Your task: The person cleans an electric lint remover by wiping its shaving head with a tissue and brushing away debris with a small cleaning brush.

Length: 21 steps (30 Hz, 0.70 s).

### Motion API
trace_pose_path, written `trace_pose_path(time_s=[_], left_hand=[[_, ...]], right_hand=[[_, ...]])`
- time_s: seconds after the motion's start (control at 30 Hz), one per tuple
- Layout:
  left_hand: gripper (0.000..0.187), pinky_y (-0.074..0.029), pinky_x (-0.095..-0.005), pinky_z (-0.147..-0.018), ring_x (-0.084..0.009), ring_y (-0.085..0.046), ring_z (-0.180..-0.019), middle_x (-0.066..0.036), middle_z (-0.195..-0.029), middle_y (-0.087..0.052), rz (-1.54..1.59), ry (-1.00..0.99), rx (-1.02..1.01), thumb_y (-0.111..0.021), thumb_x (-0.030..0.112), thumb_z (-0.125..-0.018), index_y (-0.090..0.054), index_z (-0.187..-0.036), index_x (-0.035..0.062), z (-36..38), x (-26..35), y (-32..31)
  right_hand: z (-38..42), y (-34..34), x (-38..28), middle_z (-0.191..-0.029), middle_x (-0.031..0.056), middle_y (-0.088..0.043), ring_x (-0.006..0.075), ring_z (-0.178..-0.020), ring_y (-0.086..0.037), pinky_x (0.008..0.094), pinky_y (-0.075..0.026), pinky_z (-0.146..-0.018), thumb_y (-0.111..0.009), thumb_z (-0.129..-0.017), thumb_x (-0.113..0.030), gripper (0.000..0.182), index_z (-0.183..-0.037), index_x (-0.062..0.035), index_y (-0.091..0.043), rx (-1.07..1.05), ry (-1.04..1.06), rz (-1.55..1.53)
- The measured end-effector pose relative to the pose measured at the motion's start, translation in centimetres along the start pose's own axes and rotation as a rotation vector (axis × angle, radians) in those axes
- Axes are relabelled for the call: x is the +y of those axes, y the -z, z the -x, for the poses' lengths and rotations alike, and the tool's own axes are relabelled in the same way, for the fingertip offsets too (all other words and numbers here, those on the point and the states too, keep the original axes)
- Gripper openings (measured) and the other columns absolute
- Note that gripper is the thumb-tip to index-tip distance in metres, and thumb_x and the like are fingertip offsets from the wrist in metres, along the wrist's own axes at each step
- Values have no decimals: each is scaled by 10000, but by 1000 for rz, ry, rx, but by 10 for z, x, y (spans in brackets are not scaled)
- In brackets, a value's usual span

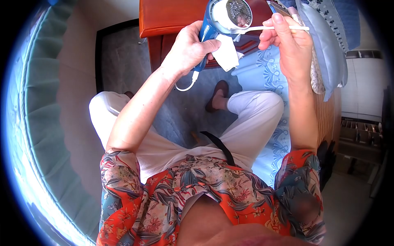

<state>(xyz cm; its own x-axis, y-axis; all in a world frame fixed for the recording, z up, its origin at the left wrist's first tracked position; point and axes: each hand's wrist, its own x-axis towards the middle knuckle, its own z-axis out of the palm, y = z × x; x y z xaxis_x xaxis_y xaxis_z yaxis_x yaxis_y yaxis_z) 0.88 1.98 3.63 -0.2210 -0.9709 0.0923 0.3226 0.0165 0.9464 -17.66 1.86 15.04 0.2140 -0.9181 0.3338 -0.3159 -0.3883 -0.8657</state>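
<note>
My left hand [189, 48] is wrapped around the blue handle of a fabric shaver [206, 30], whose round perforated metal head faces up. A folded white tissue [226, 53] hangs from beneath that hand's fingers, beside the shaver. From the shaver's lower end runs a white cable [186, 88]. Between thumb and fingers, my right hand [289, 41] pinches a thin white brush [262, 28]. The brush's tip reaches the rim of the shaver head; whether it touches cannot be made out.
A reddish-brown wooden cabinet [172, 18] stands in front. At right is a bed with a light blue patterned sheet [262, 67] and a blue pillow [328, 53]. A pale green curtain [45, 123] hangs along the left. My knees are apart over a grey floor [172, 119].
</note>
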Motion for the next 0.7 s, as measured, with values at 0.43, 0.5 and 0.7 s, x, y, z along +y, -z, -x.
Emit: trace_pose_path(time_s=[0.43,0.5,0.7], left_hand=[[256,-474,-206,-543,-58,-550,-594,-3,-752,-600,-28,3,14,-689,91,-805,-594,-1029,12,-1,-3,0],[254,-478,-204,-536,-53,-550,-582,1,-746,-598,16,7,16,-692,87,-805,-595,-1029,17,-2,-5,1],[255,-480,-201,-521,-48,-547,-562,5,-738,-596,21,29,10,-692,88,-807,-596,-1034,20,-1,-4,0]], right_hand=[[-1,9,12,-666,105,-628,150,-528,-613,238,-512,-515,-579,-936,-320,354,-881,24,-636,-41,-130,-197],[1,11,5,-673,100,-607,154,-546,-595,262,-509,-532,-533,-963,-271,315,-896,24,-623,-21,-89,-120],[3,4,2,-668,98,-598,148,-550,-588,244,-480,-524,-533,-965,-268,309,-903,21,-622,7,-81,-23]])
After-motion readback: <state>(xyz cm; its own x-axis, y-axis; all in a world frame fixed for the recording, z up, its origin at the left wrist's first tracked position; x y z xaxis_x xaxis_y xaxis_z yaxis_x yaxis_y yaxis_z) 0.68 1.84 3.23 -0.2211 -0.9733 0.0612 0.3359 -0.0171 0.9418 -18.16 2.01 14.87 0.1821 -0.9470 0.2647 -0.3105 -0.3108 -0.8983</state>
